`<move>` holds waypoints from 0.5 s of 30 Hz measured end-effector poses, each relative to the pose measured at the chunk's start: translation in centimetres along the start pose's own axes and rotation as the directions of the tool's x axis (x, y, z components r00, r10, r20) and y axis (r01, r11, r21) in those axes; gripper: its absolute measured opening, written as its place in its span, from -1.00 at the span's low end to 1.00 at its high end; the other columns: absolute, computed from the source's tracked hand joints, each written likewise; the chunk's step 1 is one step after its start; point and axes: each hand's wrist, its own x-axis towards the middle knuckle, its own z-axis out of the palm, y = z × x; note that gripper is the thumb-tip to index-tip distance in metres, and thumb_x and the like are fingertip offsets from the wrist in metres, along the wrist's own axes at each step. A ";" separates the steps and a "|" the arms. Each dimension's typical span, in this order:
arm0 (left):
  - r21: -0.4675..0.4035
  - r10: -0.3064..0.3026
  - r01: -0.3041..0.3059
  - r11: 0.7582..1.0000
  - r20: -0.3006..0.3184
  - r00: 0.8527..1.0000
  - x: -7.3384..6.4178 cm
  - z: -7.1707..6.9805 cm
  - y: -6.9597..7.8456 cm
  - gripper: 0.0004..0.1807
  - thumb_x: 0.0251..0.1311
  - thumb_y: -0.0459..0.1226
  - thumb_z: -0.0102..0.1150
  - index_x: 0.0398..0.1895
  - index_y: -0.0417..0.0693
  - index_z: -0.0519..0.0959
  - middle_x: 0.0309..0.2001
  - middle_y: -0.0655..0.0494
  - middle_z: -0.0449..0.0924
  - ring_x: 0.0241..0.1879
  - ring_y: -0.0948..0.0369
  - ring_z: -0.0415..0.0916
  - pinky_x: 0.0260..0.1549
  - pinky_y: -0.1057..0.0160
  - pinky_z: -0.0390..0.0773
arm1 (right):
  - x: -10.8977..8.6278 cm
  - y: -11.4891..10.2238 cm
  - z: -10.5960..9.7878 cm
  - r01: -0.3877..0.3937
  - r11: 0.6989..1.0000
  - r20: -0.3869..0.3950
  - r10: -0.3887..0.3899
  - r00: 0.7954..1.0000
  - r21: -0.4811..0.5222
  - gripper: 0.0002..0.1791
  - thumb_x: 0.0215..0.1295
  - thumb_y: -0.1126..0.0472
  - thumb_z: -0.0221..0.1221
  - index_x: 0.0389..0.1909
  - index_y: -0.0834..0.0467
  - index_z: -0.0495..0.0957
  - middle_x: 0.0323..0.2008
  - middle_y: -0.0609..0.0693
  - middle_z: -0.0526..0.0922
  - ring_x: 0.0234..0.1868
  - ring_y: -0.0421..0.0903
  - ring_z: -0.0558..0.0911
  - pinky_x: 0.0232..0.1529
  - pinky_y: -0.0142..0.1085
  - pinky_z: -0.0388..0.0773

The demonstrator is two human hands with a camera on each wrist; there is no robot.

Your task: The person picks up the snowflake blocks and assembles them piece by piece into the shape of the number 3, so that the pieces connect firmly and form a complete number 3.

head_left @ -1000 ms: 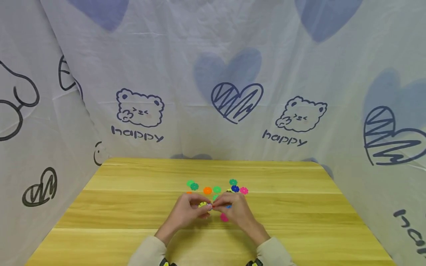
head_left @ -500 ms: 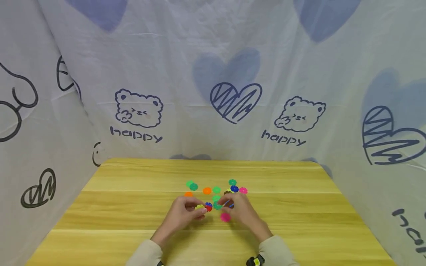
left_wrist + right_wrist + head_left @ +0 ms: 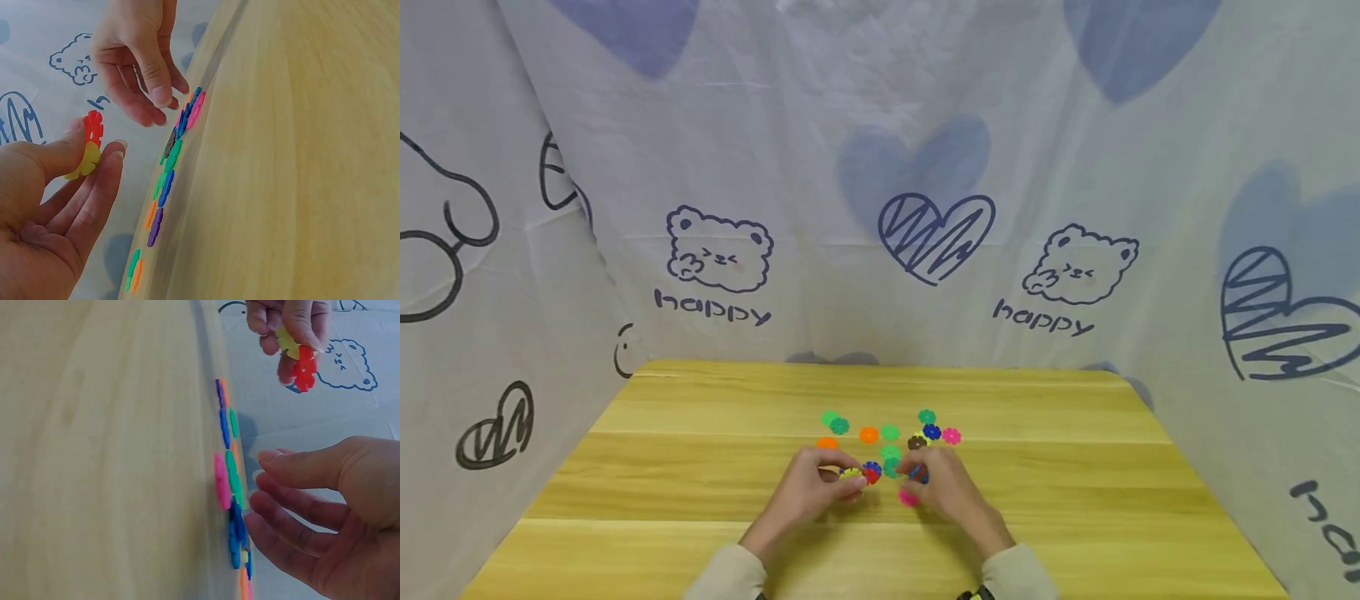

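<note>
While left hand [image 3: 814, 486] pinches yellow disc [image 3: 90, 159], right hand [image 3: 942, 482] curves loosely.

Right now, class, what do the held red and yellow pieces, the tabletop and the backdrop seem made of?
Red piece and yellow piece: probably plastic, smooth; flat, even colour and clean notches.
Tabletop: smooth wood or wood-look laminate, judging by the grain.
Backdrop: likely cloth, mostly matte; it hangs in folds and creases.
</note>
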 end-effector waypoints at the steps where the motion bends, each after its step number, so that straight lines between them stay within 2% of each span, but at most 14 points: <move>1: 0.001 0.001 -0.001 1.000 0.003 1.000 0.0 0.0 0.0 -0.82 0.22 -0.37 0.43 -0.16 -0.30 0.74 -0.08 -0.20 0.75 -0.31 -0.08 0.80 -0.35 0.18 0.78 | -0.1 0.0 0.0 -0.007 1.000 0.002 0.007 1.000 -0.005 -0.85 0.18 0.40 0.42 -0.21 0.27 0.74 -0.26 0.15 0.78 -0.31 -0.08 0.72 -0.27 -0.40 0.67; 8: 0.045 0.033 -0.034 0.998 0.017 0.999 0.1 0.1 -0.2 -0.83 0.22 -0.35 0.44 -0.16 -0.24 0.76 -0.07 -0.19 0.75 -0.37 -0.06 0.80 -0.39 0.19 0.77 | -0.3 0.3 0.3 -0.028 0.997 0.004 0.028 1.000 -0.072 -0.80 0.11 0.36 0.47 -0.22 0.23 0.75 -0.30 0.07 0.77 -0.31 -0.11 0.70 -0.24 -0.34 0.66; 15: 0.071 0.024 -0.027 0.997 0.041 0.999 -0.1 0.0 -0.3 -0.81 0.20 -0.34 0.46 -0.12 -0.14 0.77 -0.04 -0.13 0.72 -0.41 -0.13 0.77 -0.40 0.16 0.77 | -0.6 0.5 0.3 -0.019 0.991 0.047 0.026 0.999 -0.130 -0.79 0.06 0.38 0.48 -0.25 0.22 0.75 -0.26 0.06 0.70 -0.27 -0.08 0.67 -0.22 -0.31 0.67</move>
